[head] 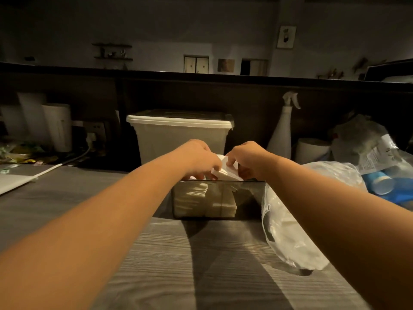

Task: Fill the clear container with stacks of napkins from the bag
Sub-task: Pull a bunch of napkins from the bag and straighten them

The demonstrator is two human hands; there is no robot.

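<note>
A dim, warm-lit wide-angle view with a dark murky background, bowed edges, and long arm shadows crossing the table [223, 265].

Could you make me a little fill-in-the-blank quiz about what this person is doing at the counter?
1. Both hands, the left hand and the right hand, hold a bunch of white ____ over the clear container.
2. The plastic bag lies to the ____ of the clear container.
3. Behind the container stands a storage bin with its ____ on.
4. The spray bottle is ____ in colour.

Missing words: napkins; right; lid; white
</note>
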